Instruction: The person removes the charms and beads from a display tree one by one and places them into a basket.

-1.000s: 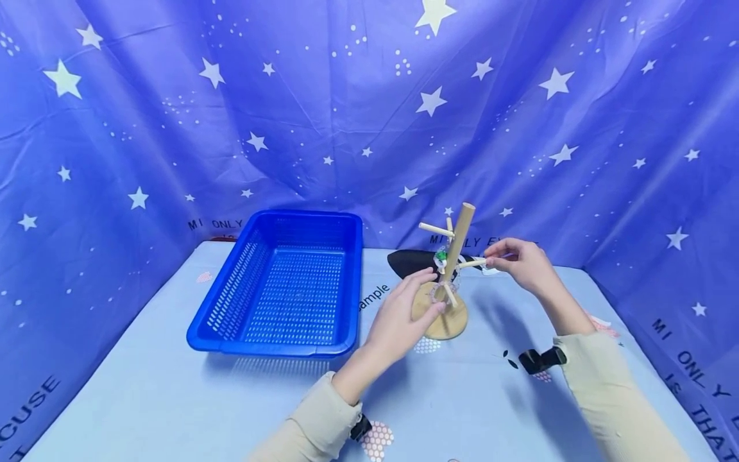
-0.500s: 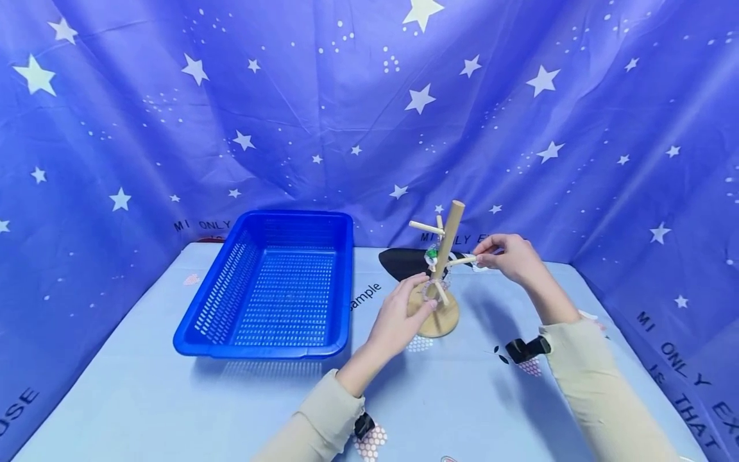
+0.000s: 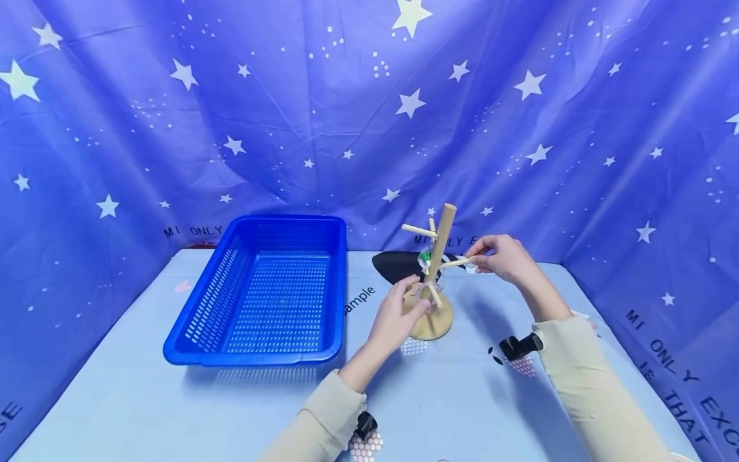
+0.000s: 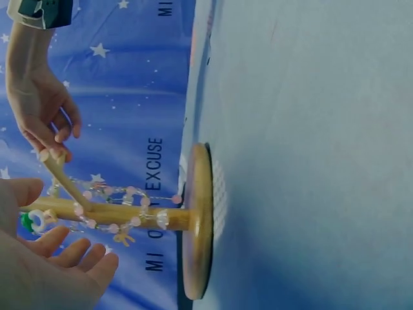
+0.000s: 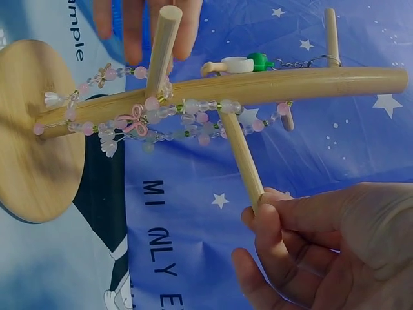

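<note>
A staged recording booth is shown, not a lived-in room: the table [image 3: 144,410] is enclosed on three sides by a blue star-printed cloth backdrop [image 3: 323,109], and a printed sheet is spread over it.

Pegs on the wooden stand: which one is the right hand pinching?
The right hand pinches the tip of the bare peg that sticks out toward it from mid-post. The other pegs are untouched; pink beaded strands drape around the post.

Both arms wear long cream sleeves [image 3: 583,378] with ribbed cuffs. A small black device on a strap sits at each wrist [image 3: 519,347]. The left hand [image 3: 395,317] and right hand [image 3: 501,258] are bare, without rings or gloves.
</note>
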A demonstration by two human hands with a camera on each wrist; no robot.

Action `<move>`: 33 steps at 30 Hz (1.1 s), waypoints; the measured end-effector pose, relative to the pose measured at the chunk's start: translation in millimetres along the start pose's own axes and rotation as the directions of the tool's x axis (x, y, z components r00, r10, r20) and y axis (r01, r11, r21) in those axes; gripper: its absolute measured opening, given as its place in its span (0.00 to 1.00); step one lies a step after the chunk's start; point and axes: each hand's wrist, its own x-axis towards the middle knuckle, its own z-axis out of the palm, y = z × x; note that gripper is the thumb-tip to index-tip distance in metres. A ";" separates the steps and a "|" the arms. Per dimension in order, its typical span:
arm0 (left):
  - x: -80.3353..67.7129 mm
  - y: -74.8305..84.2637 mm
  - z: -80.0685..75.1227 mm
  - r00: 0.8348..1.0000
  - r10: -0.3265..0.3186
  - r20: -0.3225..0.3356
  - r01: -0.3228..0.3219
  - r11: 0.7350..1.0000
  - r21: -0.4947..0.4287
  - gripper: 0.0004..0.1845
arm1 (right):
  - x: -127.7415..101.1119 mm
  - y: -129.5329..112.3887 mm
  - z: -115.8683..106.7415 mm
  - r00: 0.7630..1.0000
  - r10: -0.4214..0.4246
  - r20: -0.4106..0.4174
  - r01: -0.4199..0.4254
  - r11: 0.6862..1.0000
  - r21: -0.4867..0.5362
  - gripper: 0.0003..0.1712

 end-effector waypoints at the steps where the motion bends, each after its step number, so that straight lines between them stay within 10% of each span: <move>1: 0.8 -1.3 0.7 1.000 -0.004 -0.004 0.004 1.000 -0.003 0.28 | 0.1 -0.4 0.2 1.000 0.006 0.000 -0.006 1.000 -0.003 0.09; 33: 10.8 -22.2 11.0 0.999 -0.048 -0.024 0.043 0.983 -0.180 0.14 | 1.6 12.8 0.7 0.998 -0.064 0.022 0.062 0.994 0.092 0.12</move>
